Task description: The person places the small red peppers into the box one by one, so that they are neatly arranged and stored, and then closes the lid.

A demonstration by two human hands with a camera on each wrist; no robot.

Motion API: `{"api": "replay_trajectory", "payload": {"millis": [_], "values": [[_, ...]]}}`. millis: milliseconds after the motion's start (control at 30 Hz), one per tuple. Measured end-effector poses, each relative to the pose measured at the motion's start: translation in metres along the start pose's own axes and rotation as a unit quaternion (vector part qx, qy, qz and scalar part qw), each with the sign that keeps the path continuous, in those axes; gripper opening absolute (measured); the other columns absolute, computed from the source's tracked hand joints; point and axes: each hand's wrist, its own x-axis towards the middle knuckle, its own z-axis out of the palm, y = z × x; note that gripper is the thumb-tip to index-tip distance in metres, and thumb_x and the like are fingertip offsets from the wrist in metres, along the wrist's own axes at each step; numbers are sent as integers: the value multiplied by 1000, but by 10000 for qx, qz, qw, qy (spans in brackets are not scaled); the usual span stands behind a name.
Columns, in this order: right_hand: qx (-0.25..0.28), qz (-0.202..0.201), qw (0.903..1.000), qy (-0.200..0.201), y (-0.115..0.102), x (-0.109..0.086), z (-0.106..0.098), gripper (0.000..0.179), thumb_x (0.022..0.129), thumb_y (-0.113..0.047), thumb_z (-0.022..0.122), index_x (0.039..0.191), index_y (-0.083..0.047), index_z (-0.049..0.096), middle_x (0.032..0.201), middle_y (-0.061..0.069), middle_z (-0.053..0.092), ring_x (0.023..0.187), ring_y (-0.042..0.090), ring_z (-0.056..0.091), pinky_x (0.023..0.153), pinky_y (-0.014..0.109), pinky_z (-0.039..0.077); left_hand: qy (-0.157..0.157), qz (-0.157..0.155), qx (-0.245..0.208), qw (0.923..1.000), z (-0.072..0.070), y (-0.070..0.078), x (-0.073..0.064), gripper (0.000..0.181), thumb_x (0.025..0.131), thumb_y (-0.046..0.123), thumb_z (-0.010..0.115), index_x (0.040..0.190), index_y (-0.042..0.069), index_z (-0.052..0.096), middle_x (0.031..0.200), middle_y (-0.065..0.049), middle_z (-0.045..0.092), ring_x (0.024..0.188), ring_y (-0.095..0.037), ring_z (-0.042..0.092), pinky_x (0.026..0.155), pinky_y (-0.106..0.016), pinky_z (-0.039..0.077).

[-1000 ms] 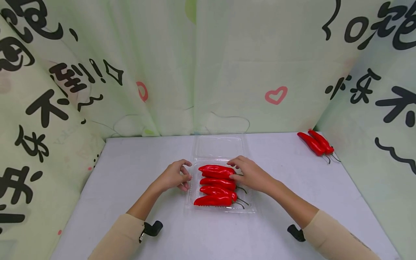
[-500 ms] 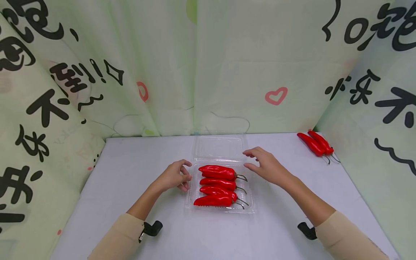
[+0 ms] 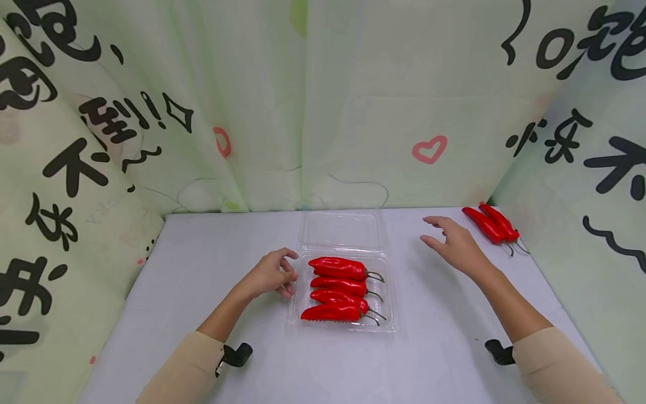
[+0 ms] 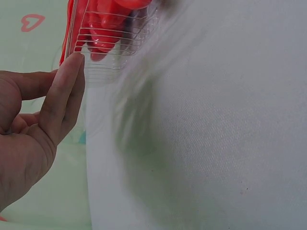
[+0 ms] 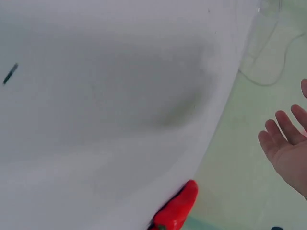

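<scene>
Left hand [image 3: 275, 272]: fingers relaxed, mostly straight, nothing gripped. Fingertips at the side of the clear tray [image 3: 303, 280], which sits just to that hand's right; looks like a light steadying touch. Lid [image 3: 343, 230] laid back flat, ahead and to the right of the left hand, probably to keep it out of the way. Red peppers [image 3: 339, 286] in the tray, stacked crosswise, tips toward the left hand, stems toward the right; same-way packing likely saves room.

Right hand [image 3: 456, 242]: fingers loosely bent and spread, thumb apart, holds nothing. Hangs over the table [image 3: 303, 365], well apart from the tray on its left. Two loose peppers [image 3: 499, 221] just beyond it on its right, side by side at the far corner, parked there I'd guess to leave working space.

Hard to make out: farthest tray peppers overlap, two stems there, so exact count unsure. Clear plastic blurs the rim. How hard the left fingertips press, can't tell. Left wrist view crops the tray; right wrist view crops the right hand and the only pepper showing. Dark fleck [image 5: 10, 74] on the table there: unidentifiable.
</scene>
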Motion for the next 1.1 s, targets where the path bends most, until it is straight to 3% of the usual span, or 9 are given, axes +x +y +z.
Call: {"api": "replay_trajectory", "payload": {"millis": [267, 500, 633, 833, 1100], "values": [[-144, 549, 9983, 158, 50, 4, -19, 83, 95, -29, 75, 159, 0, 30, 154, 35, 37, 140, 56, 36, 99, 73, 48, -10, -13, 10, 10000, -1, -1, 0, 49, 96, 4, 70, 141, 3, 50, 100, -17, 66, 63, -23, 71, 60, -33, 64], [-276, 1047, 9935, 353, 85, 5, -34, 86, 94, -21, 74, 159, 4, 24, 153, 40, 31, 137, 61, 31, 94, 78, 47, -15, -7, -13, 10000, -1, -1, 0, 49, 97, 3, 70, 142, 2, 50, 100, -18, 66, 63, -22, 71, 60, -33, 64], [-241, 1318, 9905, 310, 98, 7, -41, 87, 94, -18, 73, 158, 7, 20, 150, 42, 29, 132, 62, 32, 94, 76, 49, -19, -8, -21, 10000, -1, -1, 1, 49, 97, 3, 69, 142, 2, 50, 101, -19, 66, 62, -21, 71, 60, -33, 64], [-451, 1392, 9890, 199, 116, 10, -42, 85, 94, -18, 72, 156, 10, 21, 146, 43, 32, 129, 61, 32, 95, 75, 50, -16, -32, -33, 10000, -2, -1, 0, 50, 96, 4, 70, 142, 2, 50, 102, -20, 66, 63, -23, 72, 60, -34, 64], [-659, 1671, 9837, -38, 123, 11, -45, 86, 93, -17, 71, 156, 11, 21, 143, 44, 31, 127, 62, 32, 94, 73, 52, -33, -46, -20, 10000, -2, -1, 1, 49, 96, 4, 70, 141, 3, 50, 101, -18, 65, 63, -23, 72, 60, -34, 64]]}}
